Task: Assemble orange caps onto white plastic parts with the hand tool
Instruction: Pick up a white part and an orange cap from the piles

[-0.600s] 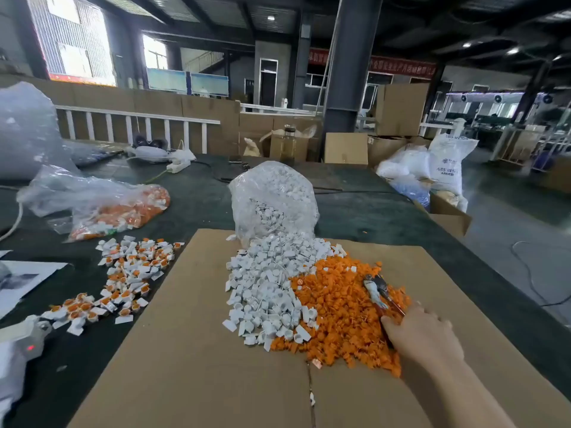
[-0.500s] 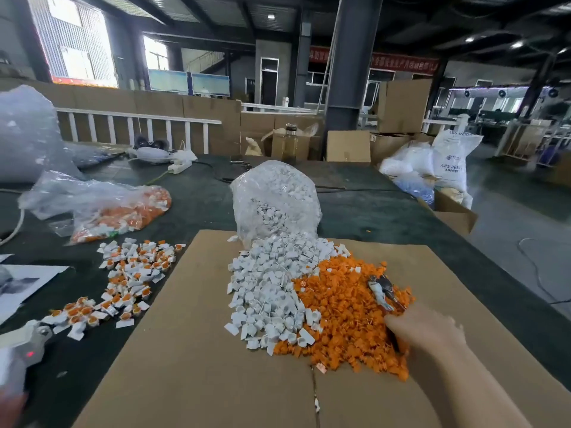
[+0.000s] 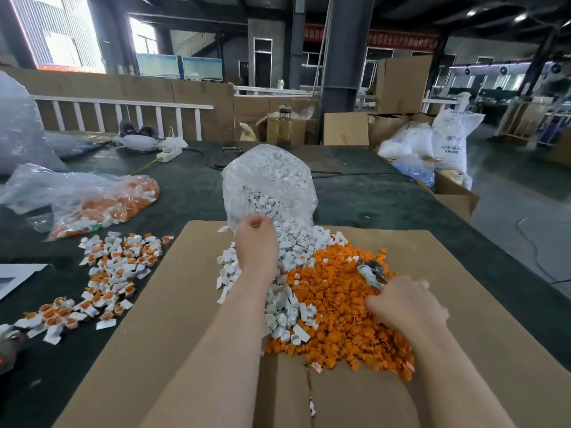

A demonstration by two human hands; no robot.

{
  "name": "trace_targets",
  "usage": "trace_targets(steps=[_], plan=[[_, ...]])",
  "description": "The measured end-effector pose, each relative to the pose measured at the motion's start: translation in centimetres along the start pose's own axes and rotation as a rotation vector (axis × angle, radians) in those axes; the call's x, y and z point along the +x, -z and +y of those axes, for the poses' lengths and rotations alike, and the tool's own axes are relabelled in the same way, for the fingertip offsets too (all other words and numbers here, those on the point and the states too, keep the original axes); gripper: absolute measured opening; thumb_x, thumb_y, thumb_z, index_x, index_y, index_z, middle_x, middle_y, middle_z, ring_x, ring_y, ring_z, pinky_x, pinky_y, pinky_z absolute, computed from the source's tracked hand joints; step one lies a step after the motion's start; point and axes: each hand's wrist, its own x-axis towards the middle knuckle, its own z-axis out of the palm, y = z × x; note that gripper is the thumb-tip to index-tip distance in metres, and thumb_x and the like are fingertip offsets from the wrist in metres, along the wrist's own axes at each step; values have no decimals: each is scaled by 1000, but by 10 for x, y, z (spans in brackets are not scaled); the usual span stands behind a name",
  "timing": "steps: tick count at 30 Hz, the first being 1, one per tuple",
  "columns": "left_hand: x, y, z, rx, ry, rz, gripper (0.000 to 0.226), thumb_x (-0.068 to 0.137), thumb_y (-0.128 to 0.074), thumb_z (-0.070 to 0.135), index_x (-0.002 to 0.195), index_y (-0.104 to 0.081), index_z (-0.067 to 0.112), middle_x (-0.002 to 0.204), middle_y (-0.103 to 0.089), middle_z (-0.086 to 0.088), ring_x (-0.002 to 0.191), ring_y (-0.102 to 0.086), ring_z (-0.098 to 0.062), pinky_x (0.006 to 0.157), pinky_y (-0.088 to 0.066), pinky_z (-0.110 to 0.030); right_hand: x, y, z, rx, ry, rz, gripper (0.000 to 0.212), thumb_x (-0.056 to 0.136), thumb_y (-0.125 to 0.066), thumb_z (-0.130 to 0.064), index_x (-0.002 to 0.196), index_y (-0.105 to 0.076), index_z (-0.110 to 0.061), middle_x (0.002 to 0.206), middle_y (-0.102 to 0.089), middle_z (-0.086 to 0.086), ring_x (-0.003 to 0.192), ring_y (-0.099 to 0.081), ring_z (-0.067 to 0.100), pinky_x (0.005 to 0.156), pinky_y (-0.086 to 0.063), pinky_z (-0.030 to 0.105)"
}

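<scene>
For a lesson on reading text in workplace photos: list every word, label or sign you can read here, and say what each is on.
"ABS RESIN": white sack at the right, beside the table; the top of the sack carries what looks like the same words, cut off, and the small line beneath them is too blurred to read.
Red banner on the far wall: its characters are too small and blurred to read.
Nothing else is readable.

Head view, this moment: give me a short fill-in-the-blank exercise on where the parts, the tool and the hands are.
1. The loose white parts and orange caps are heaped on a sheet of ____.
2. The left hand reaches into the pile of ____ parts.
3. The hand tool lies on the ____ caps, just beyond the right hand.
4. The finished pieces lie to the ____ of the sheet.

Missing words: cardboard; white; orange; left
</scene>
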Motion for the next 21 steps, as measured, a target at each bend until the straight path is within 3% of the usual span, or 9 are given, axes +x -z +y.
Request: trace_targets(steps=[3, 6, 8, 11, 16, 21], plan=[[-8, -6, -14, 339, -296, -198, 14, 98, -47, 21, 104, -59, 23, 89, -61, 10, 72, -57, -7, 59, -43, -24, -7, -4, -14, 39, 57, 26, 54, 78, -57, -32, 123, -46, -4, 117, -44, 12, 97, -56, 30, 89, -50, 47], [-4, -5, -24, 615, -518, -243, 13, 95, -49, 22, 103, -59, 21, 101, -63, 2, 88, -58, -16, 75, -50, -34, -9, -8, -27, 73, 117, 52, 49, 82, -57, -26, 123, -44, -2, 120, -44, 15, 92, -54, 29, 81, -51, 41], [0, -6, -27, 760, -623, -256, 17, 95, -48, 24, 107, -60, 21, 111, -60, -3, 102, -55, -22, 90, -46, -40, -7, -12, -35, 98, 165, 79, 42, 84, -58, -23, 119, -46, -2, 116, -45, 15, 82, -48, 26, 71, -46, 35], [7, -5, -27, 898, -683, -304, 24, 97, -48, 31, 115, -59, 21, 124, -53, -4, 120, -47, -25, 103, -32, -44, 0, -19, -46, 154, 252, 149, 32, 85, -58, -19, 113, -48, -6, 108, -47, 11, 78, -47, 22, 67, -46, 32], [17, -5, -32, 1039, -758, -386, 33, 96, -48, 44, 122, -56, 26, 131, -49, -4, 126, -41, -27, 105, -29, -46, 17, -23, -59, 147, 351, 280, 38, 87, -51, -19, 125, -46, -23, 110, -54, 5, 89, -59, 24, 74, -54, 40], [25, 0, -49, 1086, -559, -469, 42, 94, -45, 55, 127, -55, 32, 137, -47, -3, 128, -41, -28, 105, -30, -47, 34, -32, -62, 149, 358, 269, 16, 87, -51, -17, 102, -47, -20, 71, -56, -5, 57, -56, 11, 44, -42, 26]])
